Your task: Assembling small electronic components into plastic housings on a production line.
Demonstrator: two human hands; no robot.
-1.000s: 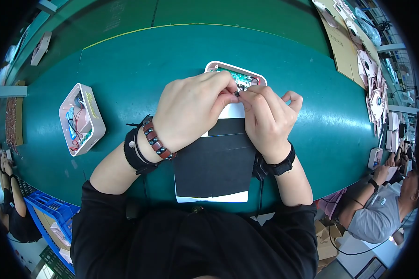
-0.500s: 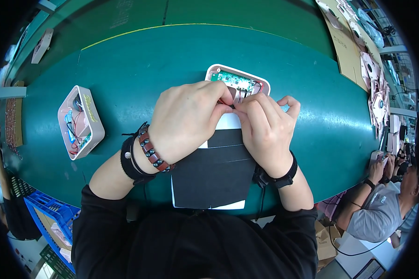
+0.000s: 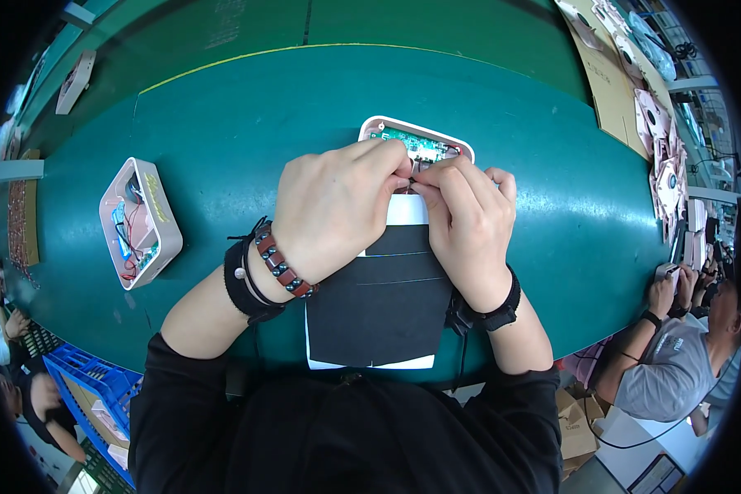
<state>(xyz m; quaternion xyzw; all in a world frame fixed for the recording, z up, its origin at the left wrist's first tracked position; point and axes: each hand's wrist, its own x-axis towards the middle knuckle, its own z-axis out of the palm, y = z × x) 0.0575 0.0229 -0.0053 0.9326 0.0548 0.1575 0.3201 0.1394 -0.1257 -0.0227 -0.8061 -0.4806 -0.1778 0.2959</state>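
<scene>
A pale plastic housing [image 3: 449, 134] lies open on the green table just beyond my hands, with a green circuit board [image 3: 416, 144] and thin wires inside. At its near side the fingertips of my left hand [image 3: 333, 198] are closed in a pinch on a thin wire. My right hand [image 3: 471, 226] pinches at the same spot, its fingertips nearly touching the left ones. What lies between them is tiny and partly covered by my fingers. Below my hands a black sheet [image 3: 379, 309] rests over white paper [image 3: 407, 211], close to my body.
A second open housing [image 3: 166, 222] with wires and a blue part stands to the left. Pink-and-white plates [image 3: 669, 185] and cardboard [image 3: 601, 82] line the right side. A blue crate [image 3: 90, 362] is at lower left. A co-worker [image 3: 667, 370] sits at the right.
Both hands have shifted only slightly, fingertips still together at the housing. The view has moved a little. At the far left, other people's arms have come further into view.
</scene>
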